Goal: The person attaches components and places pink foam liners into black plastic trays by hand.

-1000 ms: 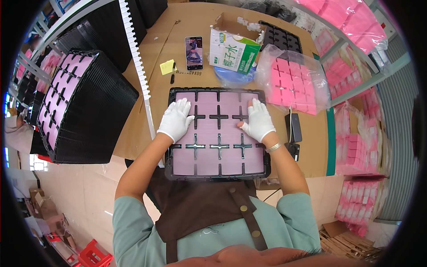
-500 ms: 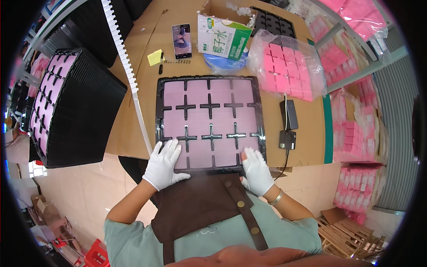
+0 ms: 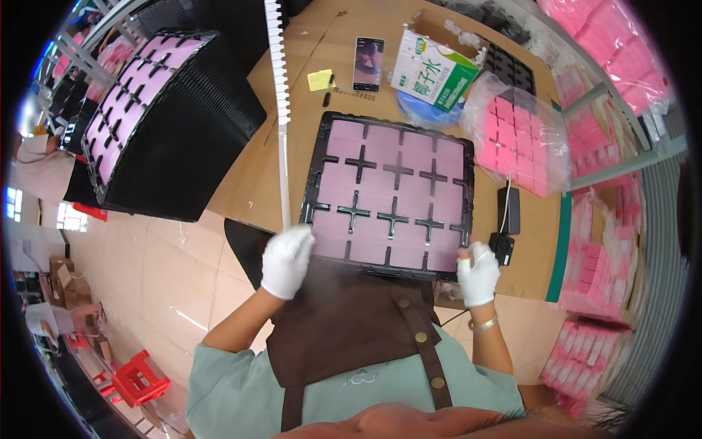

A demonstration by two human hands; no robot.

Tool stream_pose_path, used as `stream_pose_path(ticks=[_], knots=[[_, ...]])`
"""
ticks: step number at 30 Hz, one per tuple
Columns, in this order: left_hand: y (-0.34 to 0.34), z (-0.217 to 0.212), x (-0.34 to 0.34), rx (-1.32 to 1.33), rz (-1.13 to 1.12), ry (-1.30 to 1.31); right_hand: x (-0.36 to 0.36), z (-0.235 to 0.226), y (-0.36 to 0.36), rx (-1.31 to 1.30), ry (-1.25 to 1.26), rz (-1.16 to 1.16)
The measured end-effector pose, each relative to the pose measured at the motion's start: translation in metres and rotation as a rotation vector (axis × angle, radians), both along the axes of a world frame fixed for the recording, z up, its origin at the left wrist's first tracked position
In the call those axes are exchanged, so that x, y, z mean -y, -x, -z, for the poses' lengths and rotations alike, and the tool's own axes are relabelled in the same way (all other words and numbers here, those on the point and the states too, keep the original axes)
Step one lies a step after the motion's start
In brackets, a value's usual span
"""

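A black plastic tray (image 3: pixel 316 172) with cross-shaped dividers lies before me, its cells filled with mauve-pink pads (image 3: pixel 413 197). It sits tilted slightly clockwise, its near edge at the cardboard's front edge by my apron. My left hand (image 3: pixel 287 262), white-gloved, is closed at the tray's near left corner; its fingertips are partly hidden. At the near right corner, my gloved right hand (image 3: pixel 478 275) grips the rim, thumb and fingers bent around it.
On the left stands a tall stack of black trays (image 3: pixel 190 139), pink pads in its top one. A white toothed strip (image 3: pixel 281 110) runs between. Behind lie a phone (image 3: pixel 368 64), yellow notes (image 3: pixel 319 80), a carton (image 3: pixel 436 69), bagged pink pads (image 3: pixel 518 139) and a black adapter (image 3: pixel 502 247).
Both hands have gone from lying flat on the tray's near edge to closing on its near corners. My view has turned left, so the scene sits further right and tilted.
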State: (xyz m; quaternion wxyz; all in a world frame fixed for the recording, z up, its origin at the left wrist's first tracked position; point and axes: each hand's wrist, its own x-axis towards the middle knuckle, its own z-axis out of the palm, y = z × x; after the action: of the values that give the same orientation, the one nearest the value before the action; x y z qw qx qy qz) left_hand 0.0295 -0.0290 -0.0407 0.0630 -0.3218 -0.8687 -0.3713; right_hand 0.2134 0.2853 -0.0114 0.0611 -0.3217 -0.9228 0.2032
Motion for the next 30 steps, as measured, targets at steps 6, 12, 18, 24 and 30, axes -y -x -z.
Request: stream_pose_path(ticks=[6, 12, 18, 24, 30], knots=[[0.032, 0.013, -0.009, 0.35, -0.274, 0.083, -0.043, 0.08, 0.001, -0.281, 0.225, 0.279], [0.005, 0.021, -0.012, 0.618, -0.297, -0.453, -0.026, 0.05, 0.003, -0.473, -0.06, 0.266], [0.013, -0.14, 0.049, 0.423, -0.396, -0.831, -0.05, -0.045, 0.084, -0.911, 0.357, -0.03], [0.104, -0.207, 0.179, 0.087, -0.692, -0.96, -0.152, -0.071, 0.281, -0.745, -0.266, -0.25], [0.182, -0.181, 0.288, 0.189, -0.752, -0.994, -0.145, -0.067, 0.321, -0.427, -0.492, -0.135]])
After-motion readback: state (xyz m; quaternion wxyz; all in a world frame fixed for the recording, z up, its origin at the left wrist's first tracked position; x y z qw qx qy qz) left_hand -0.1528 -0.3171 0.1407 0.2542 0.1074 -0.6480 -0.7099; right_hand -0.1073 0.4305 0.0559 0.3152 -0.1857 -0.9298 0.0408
